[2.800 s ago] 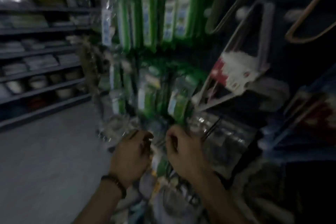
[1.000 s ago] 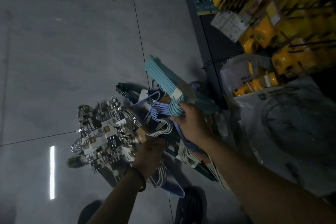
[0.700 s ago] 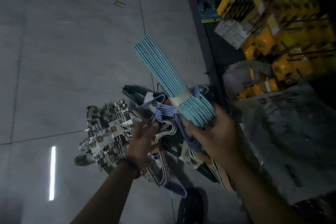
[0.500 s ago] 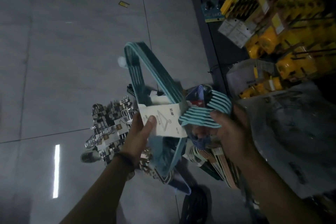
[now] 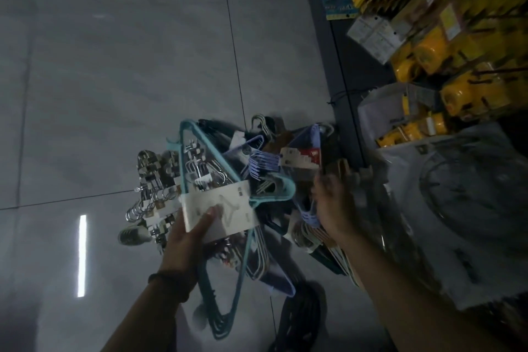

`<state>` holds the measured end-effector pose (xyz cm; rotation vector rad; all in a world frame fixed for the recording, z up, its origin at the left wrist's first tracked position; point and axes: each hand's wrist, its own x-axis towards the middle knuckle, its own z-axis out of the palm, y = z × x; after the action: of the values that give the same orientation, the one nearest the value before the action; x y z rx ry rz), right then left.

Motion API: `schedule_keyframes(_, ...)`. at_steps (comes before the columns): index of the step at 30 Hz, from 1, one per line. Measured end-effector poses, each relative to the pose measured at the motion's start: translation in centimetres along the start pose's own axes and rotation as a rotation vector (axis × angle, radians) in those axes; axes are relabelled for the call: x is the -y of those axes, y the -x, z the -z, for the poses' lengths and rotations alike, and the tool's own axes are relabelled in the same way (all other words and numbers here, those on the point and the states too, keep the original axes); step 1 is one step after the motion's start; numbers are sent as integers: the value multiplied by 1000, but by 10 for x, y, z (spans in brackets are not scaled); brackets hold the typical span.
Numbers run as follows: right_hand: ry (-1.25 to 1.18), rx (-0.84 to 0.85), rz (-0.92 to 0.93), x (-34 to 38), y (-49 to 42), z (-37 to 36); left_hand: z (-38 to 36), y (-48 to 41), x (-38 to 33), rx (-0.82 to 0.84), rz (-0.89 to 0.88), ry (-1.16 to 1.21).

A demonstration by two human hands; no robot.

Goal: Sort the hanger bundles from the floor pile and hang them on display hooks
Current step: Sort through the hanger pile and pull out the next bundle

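Observation:
My left hand [image 5: 185,240] grips a teal hanger bundle [image 5: 197,151] by its white paper label [image 5: 220,208], thumb on the label's front. The bundle hangs tilted over the floor pile [image 5: 285,180], with its hooks pointing right. In the pile lie purple hangers [image 5: 263,163], a bundle with a red-and-white label [image 5: 300,156] and chrome clip hangers [image 5: 154,180]. My right hand [image 5: 334,203] is blurred, fingers apart, just right of the teal bundle and over beige hangers at the pile's right edge. It holds nothing that I can make out.
A low dark shelf base [image 5: 343,94] runs along the right, with yellow packaged goods [image 5: 428,51] hanging above it. A large white plastic bag [image 5: 457,208] lies at the right. A black coil [image 5: 297,317] and a shoe [image 5: 131,233] sit by the pile. Grey tiled floor spreads left.
The view dropped from the shelves to the floor pile. My right hand lifted the teal bundle, passed it to my left hand, then let go and moved right toward the pile.

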<state>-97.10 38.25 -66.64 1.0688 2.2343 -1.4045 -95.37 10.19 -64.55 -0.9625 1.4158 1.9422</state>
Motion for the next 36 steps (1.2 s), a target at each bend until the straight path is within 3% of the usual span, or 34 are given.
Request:
schedule_keyframes(2, 607, -58, 241, -12, -14, 3, 14, -4, 6, -33, 14, 21)
schedule_keyframes(4, 1017, 94, 357, -16, -27, 1, 26, -11, 14, -49, 30, -15)
schedule_keyframes(7, 1189, 327, 198, -23, -31, -16, 33, -17, 26, -63, 52, -129)
schedule_keyframes(10, 1401, 347, 177, -29, -28, -29, 31, -15, 36, -79, 47, -183)
schedule_keyframes(12, 1408, 317, 162, -29, -29, -29, 26, -12, 41, -77, 49, -200)
schedule_keyframes(15, 1262, 185, 215, -23, -34, -20, 22, -10, 48, -87, 67, -164)
schedule_keyframes(19, 861, 76, 355, -2, -48, 6, 12, -4, 52, -106, 101, -114)
schedule_keyframes(23, 381, 31, 288, 41, -48, 35, 0, 5, 49, -99, 94, -88)
schedule_keyframes(28, -40, -60, 329, 69, 10, 69, -22, 14, 40, -25, 129, 22)
schedule_keyframes(33, -579, -91, 97, 61, 86, 75, -51, 19, 34, 13, 133, 119)
schedule_keyframes(36, -891, 124, -194, 56, 119, 72, -69, 21, 25, 27, 115, 129)
